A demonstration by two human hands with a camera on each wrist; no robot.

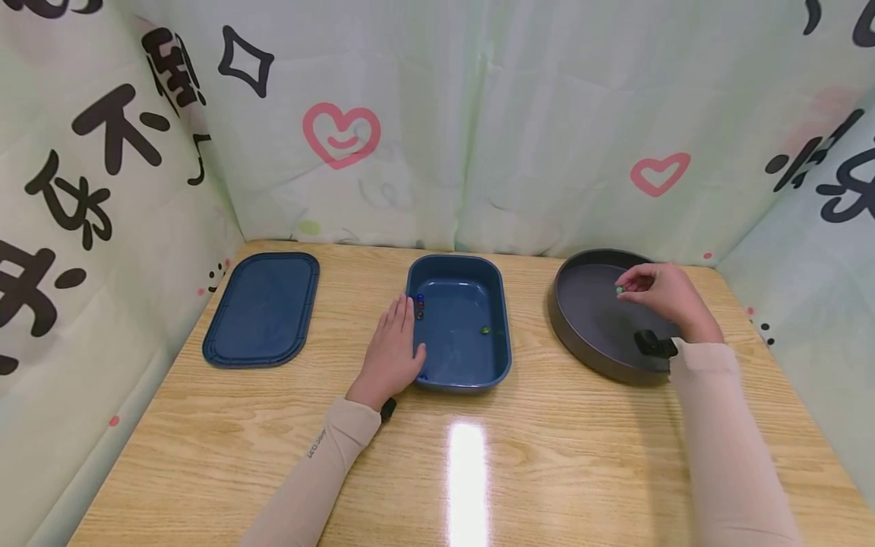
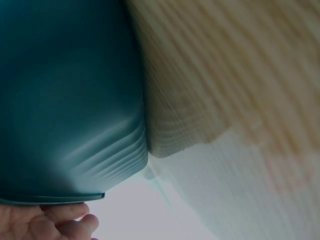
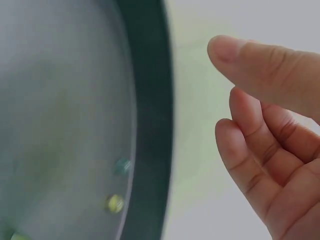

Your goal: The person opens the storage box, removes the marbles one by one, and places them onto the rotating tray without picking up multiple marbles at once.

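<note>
One round green marble [image 1: 619,290], pinched by the right hand [image 1: 670,295] over a grey circular pan [image 1: 581,311]; left hand [image 1: 390,349], straight-fingered, touches a blue rectangular tub's edge [image 1: 506,327]; wood-grain tabletop [image 1: 540,425] between.

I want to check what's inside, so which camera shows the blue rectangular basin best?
The head view: it looks into the blue rectangular basin, showing marbles inside, though the left hand partly covers one side. The left wrist view shows only outer wall and some rim; the right wrist view shows none of it.
</note>
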